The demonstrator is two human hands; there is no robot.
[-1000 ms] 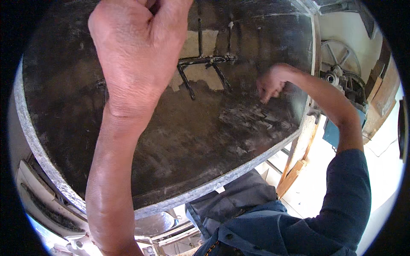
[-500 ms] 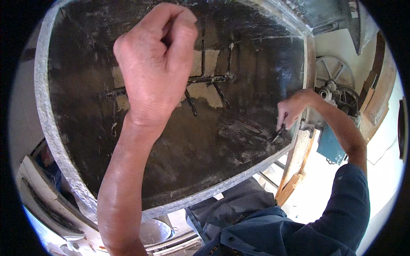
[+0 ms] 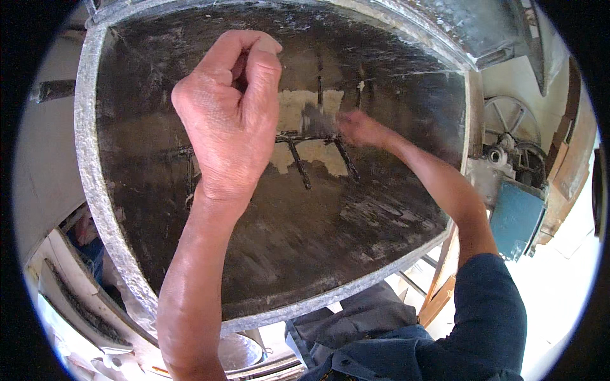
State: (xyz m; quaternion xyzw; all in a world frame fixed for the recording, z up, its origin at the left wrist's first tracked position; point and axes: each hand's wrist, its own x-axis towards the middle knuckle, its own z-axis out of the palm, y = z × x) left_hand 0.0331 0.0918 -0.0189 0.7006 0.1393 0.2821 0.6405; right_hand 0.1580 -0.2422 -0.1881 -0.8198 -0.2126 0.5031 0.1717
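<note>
My left hand (image 3: 229, 108) is raised above a large dark trough (image 3: 286, 228) with a thick pale grey rim. Its fingers are curled closed, and whatever they may hold is hidden. Over the middle of the trough my right hand (image 3: 361, 129) grips a small flat grey blade-like tool (image 3: 314, 119), smeared by motion. The tool is close to a tan patch (image 3: 311, 98) on the dark inner surface. Across this patch runs a dark bar (image 3: 302, 136) with several crusted branches (image 3: 343, 159); my left hand and wrist cover part of it.
A wheel with spokes (image 3: 513, 117) and a blue box-shaped machine part (image 3: 518, 216) stand right of the trough. Wooden boards (image 3: 438, 298) lean below its right corner. A round pale basin (image 3: 240, 350) sits under the near rim. Pale slabs (image 3: 76, 292) are at lower left.
My right hand has swept left and away from the trough's right side to its middle, with the tool still in it. My left hand stays raised and closed. The view has shifted slightly.
</note>
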